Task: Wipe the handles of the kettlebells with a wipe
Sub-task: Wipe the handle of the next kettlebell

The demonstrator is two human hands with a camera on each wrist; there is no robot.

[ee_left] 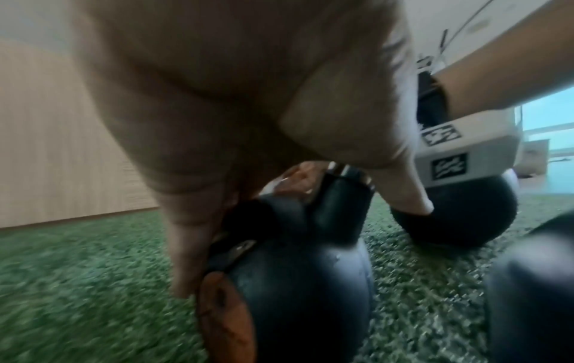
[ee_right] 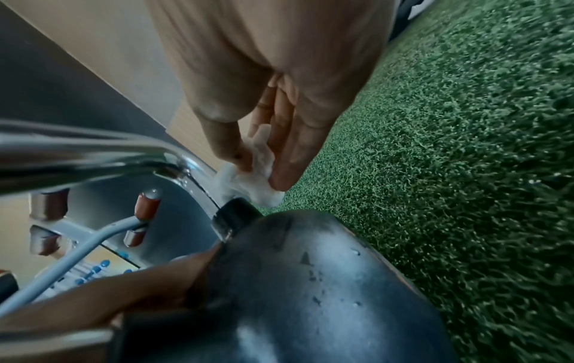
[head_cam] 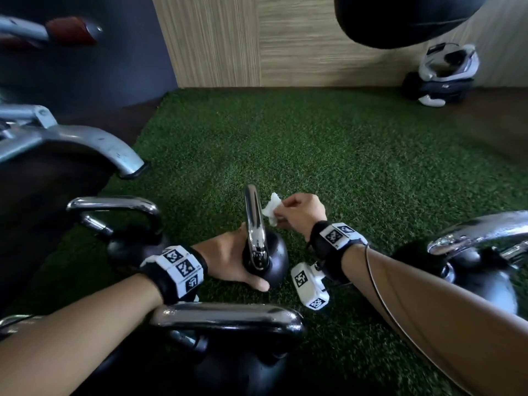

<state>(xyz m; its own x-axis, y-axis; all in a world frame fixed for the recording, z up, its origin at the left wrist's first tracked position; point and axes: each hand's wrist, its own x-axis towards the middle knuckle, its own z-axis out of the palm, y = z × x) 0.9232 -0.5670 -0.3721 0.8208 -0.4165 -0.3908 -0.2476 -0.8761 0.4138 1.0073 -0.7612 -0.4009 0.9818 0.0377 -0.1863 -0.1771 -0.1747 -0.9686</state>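
A small black kettlebell (head_cam: 274,260) with a chrome handle (head_cam: 254,218) stands on the green turf in the middle of the head view. My left hand (head_cam: 234,258) wraps around its black body (ee_left: 298,282) from the left, thumb in front. My right hand (head_cam: 300,211) pinches a crumpled white wipe (head_cam: 271,208) between thumb and fingers, just right of the handle. In the right wrist view the wipe (ee_right: 248,176) touches the lower end of the handle's chrome leg (ee_right: 198,176), above the black collar.
Other black kettlebells with chrome handles stand close by: one at front (head_cam: 228,324), one at left (head_cam: 120,212), one at right (head_cam: 480,252). A grey machine foot (head_cam: 85,144) lies at left. A wood wall (head_cam: 285,41) bounds the turf (head_cam: 343,155); a grey-white device (head_cam: 440,75) sits far right.
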